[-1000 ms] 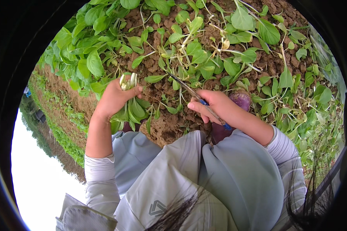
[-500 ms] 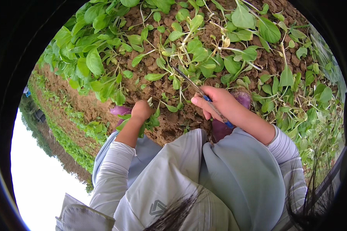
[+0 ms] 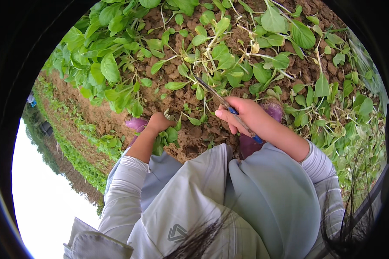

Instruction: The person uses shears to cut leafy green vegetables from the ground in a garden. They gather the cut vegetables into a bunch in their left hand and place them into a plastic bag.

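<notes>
My left hand (image 3: 160,123) is closed around a bunch of leafy greens (image 3: 166,139), low over the soil. Pale stem ends stick out by its fingers, and the green leaves hang beneath the palm. In my right hand (image 3: 242,113) is a long, thin knife (image 3: 212,91) with blue on its handle. The dark blade slants up and left, its tip over small plants (image 3: 199,88) rooted in the soil. The right fingers wrap the handle, partly hiding it.
Dense tall greens (image 3: 110,69) grow at the upper left. Loose and yellowing leaves (image 3: 263,71) litter the brown soil (image 3: 194,138) ahead and to the right. Purple boots (image 3: 249,146) stand beneath me. Clear plastic sheeting (image 3: 367,64) edges the far right.
Little differs. The whole view has shifted slightly, and the left hand with the greens has turned a little. The right hand and knife keep nearly the same pose.
</notes>
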Available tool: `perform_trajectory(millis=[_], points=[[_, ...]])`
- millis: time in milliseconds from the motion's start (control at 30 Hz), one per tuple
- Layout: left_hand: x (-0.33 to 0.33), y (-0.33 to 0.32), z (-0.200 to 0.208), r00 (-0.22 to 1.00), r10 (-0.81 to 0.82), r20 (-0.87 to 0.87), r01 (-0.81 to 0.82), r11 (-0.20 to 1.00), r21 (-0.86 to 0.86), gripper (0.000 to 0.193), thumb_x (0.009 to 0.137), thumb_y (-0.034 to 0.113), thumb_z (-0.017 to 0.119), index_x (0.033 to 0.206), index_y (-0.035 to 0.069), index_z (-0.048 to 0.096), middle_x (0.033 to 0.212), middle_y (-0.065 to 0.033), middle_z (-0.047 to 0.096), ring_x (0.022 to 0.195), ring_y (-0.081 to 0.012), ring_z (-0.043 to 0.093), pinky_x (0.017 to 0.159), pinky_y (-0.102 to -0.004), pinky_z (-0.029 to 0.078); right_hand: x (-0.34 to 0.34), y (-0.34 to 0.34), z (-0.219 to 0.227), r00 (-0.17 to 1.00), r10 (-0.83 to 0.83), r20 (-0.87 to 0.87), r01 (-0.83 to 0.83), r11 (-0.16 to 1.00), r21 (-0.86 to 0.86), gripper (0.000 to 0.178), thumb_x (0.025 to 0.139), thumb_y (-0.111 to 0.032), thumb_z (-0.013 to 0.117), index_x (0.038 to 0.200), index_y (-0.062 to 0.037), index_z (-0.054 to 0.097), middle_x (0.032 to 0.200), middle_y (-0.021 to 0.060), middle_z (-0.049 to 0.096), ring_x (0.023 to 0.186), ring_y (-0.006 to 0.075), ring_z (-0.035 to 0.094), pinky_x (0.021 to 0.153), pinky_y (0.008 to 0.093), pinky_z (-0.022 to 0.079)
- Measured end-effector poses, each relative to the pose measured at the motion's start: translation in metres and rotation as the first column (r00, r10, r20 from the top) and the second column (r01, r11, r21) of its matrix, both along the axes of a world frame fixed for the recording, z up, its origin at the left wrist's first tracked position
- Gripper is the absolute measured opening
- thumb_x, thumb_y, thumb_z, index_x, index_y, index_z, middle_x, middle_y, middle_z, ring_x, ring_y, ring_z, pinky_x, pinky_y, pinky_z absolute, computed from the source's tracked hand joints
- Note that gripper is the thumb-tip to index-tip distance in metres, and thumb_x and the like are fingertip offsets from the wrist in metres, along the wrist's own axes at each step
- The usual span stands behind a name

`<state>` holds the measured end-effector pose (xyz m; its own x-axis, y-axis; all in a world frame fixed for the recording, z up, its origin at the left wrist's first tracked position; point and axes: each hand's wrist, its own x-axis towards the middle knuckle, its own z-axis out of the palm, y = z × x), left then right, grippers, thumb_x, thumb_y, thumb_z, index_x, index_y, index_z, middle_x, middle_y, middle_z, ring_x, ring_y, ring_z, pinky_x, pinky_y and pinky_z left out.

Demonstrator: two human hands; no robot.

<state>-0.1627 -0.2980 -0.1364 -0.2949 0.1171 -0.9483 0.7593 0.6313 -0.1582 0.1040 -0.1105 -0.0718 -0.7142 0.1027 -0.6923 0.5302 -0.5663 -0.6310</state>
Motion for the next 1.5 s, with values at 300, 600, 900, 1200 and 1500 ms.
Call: perform_trajectory(millis=[300, 600, 900, 1200, 1500], points=[[0.000, 0.028, 0.012, 0.989, -0.125, 0.076, 0.129, 0.990, -0.051, 0.049, 0.058, 0.038, 0.067, 0.074, -0.007, 0.062, 0.079, -0.0262, 0.060, 0.076, -0.0348, 0.060, 0.070, -0.0374, 0.047, 0.002, 0.001, 0.001, 1.000, 0.013, 0.006, -0.013, 0.999, -0.033, 0.034, 0.084, -0.038, 0.054, 0.088, -0.0040, 0.052, 0.055, 0.0031, 0.051, 0.046, 0.0107, 0.051, 0.045, 0.0263, 0.041], [-0.004, 0.111, 0.108, 0.852, 0.394, 0.345, -0.484, 0.844, 0.230, 0.027, 0.072, 0.018, 0.068, 0.089, -0.001, 0.061, 0.073, -0.0024, 0.062, 0.067, -0.0073, 0.056, 0.061, -0.0258, 0.045, -0.001, 0.006, 0.007, 0.979, 0.189, -0.078, -0.189, 0.982, 0.011, 0.043, 0.083, -0.047, 0.051, 0.078, -0.0046, 0.053, 0.051, 0.0039, 0.052, 0.045, 0.0132, 0.051, 0.046, 0.0282, 0.041], [0.035, 0.121, 0.114, 0.693, 0.499, 0.520, -0.697, 0.649, 0.306, 0.021, 0.076, 0.007, 0.066, 0.095, 0.000, 0.060, 0.073, 0.0026, 0.060, 0.061, -0.0027, 0.052, 0.056, -0.0187, 0.044, 0.000, 0.002, 0.003, 0.976, 0.202, -0.085, -0.184, 0.966, 0.182, 0.051, 0.083, -0.051, 0.048, 0.072, -0.0009, 0.049, 0.060, 0.0179, 0.053, 0.058, 0.0343, 0.054, 0.056, 0.0403, 0.042], [0.041, 0.126, 0.118, 0.844, 0.342, 0.413, -0.512, 0.744, 0.429, 0.019, 0.075, 0.009, 0.066, 0.092, 0.000, 0.063, 0.066, 0.0032, 0.058, 0.056, -0.0021, 0.047, 0.052, -0.0197, 0.041, 0.000, 0.001, -0.001, 0.972, 0.232, -0.029, -0.220, 0.948, 0.229, 0.050, 0.082, -0.050, 0.049, 0.073, -0.0008, 0.050, 0.059, 0.0187, 0.052, 0.057, 0.0364, 0.053, 0.053, 0.0414, 0.041], [0.044, 0.131, 0.120, 0.874, 0.287, 0.391, -0.441, 0.807, 0.393, 0.023, 0.074, 0.012, 0.066, 0.093, 0.000, 0.062, 0.069, -0.0040, 0.058, 0.060, -0.0063, 0.048, 0.056, -0.0243, 0.042, -0.002, 0.009, 0.007, 0.963, 0.265, 0.045, -0.268, 0.959, 0.088, 0.046, 0.083, -0.046, 0.051, 0.072, -0.0019, 0.050, 0.055, 0.0121, 0.053, 0.049, 0.0232, 0.055, 0.048, 0.0341, 0.042]])
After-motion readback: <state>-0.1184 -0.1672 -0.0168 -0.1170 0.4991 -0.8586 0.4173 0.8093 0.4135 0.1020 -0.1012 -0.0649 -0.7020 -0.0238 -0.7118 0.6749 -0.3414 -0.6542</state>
